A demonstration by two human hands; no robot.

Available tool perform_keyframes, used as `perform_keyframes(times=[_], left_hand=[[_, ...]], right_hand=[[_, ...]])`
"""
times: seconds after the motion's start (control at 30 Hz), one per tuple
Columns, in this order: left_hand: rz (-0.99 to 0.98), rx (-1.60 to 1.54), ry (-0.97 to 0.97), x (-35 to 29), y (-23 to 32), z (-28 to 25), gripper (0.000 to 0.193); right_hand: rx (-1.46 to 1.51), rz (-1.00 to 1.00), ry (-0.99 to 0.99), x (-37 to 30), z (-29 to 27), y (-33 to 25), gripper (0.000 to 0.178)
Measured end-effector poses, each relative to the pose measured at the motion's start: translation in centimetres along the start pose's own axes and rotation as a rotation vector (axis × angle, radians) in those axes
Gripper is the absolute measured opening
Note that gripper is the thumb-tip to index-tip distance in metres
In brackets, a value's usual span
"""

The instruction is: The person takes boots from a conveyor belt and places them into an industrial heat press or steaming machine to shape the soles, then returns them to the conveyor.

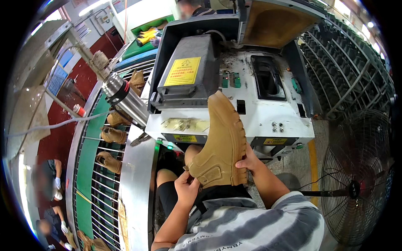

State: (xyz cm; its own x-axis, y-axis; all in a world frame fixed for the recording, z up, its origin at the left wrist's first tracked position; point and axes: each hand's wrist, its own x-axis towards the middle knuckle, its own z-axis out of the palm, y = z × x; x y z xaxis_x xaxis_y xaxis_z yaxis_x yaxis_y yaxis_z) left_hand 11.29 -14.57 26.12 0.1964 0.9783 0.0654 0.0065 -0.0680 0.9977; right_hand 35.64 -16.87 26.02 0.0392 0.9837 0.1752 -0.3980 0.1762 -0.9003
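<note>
A tan ankle boot (222, 142) is held up in front of me, its toe pointing away toward the machine and its lugged sole facing right. My right hand (248, 161) grips the sole near the heel, with the thumb on the boot's side. At the boot's collar, my left hand (187, 187) pinches the edge of the upper between thumb and fingers. The boot's opening faces my lap and its inside is hidden.
Ahead stands a white and grey machine (255, 121) with a raised lid. On the left, a roller conveyor (100, 190) carries several tan boots (112, 136); a steel flask (125, 98) stands beside it. A large fan (356, 188) is at right. Other people work at far left.
</note>
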Motion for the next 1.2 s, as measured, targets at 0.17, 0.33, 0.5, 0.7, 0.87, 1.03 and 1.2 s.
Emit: perform_keyframes(times=[0.17, 0.33, 0.5, 0.7, 0.87, 1.03, 1.2], left_hand=[[-0.313, -0.309, -0.146, 1.8, -3.9, 0.4, 0.016], [-0.408, -0.685, -0.115, 3.1, -3.9, 2.3, 0.023], [-0.273, -0.595, -0.255, 3.6, -3.0, 2.5, 0.029], [-0.146, -0.245, -0.578, 5.6, -2.7, 1.2, 0.036], [-0.195, -0.218, -0.805, 5.6, -2.8, 1.4, 0.038], [-0.246, -0.012, -0.767, 5.8, -3.0, 2.3, 0.034], [-0.191, -0.184, -0.532, 7.2, -5.4, -0.3, 0.020]], right_hand=[[-0.003, -0.072, -0.085, 1.0, -1.2, 0.0, 0.133], [-0.104, -0.143, -0.116, 1.4, -1.5, 0.6, 0.136], [-0.174, -0.053, -0.124, 2.1, -1.6, -1.8, 0.136], [-0.364, -0.016, -0.122, 2.2, -2.7, -3.7, 0.132], [-0.627, 0.148, -0.156, 1.4, -2.6, -5.6, 0.131], [-0.234, 0.121, 0.079, 0.6, -3.8, -5.1, 0.130], [-0.204, -0.140, 0.321, 3.2, -6.8, -10.3, 0.127]])
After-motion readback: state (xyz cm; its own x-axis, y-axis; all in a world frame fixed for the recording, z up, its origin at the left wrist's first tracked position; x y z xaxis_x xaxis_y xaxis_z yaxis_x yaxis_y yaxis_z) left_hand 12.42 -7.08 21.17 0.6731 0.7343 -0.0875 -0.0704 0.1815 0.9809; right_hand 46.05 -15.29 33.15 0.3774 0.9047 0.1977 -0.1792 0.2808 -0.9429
